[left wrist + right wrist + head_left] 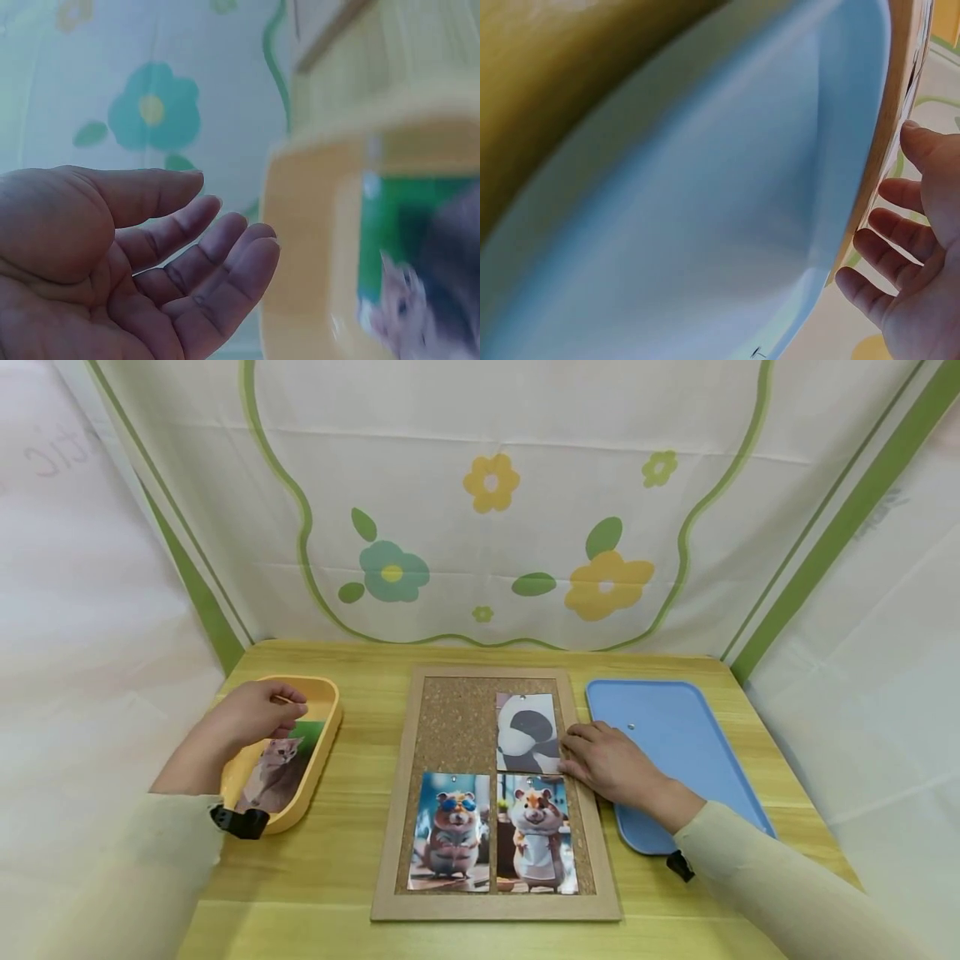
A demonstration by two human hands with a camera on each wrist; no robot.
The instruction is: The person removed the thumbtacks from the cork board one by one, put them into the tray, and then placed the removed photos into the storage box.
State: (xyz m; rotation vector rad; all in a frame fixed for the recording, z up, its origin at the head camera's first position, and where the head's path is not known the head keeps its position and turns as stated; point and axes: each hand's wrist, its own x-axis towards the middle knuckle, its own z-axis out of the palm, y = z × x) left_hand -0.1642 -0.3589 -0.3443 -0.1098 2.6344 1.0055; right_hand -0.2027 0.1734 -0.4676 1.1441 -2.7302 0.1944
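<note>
My left hand point(255, 714) hovers over the yellow bin point(330, 710), fingers loosely bent and holding nothing. Inside the bin lies a photo of a cat point(276, 772) on a green background, partly covered by that hand in the head view. A corkboard point(453, 718) with a wooden frame lies in the middle. My right hand point(607, 760) rests at the board's right side, its fingertips at the right edge of a black-and-white panda-like photo point(528, 739). In the right wrist view its fingers point(889, 255) are spread and relaxed.
Two hamster photos point(450, 835) are pinned side by side on the lower half of the corkboard. On the right, a blue tray point(675, 735) holds a small metal pin point(632, 727). A flower-printed white cloth point(450, 527) encloses the wooden table point(315, 893) behind and at the sides.
</note>
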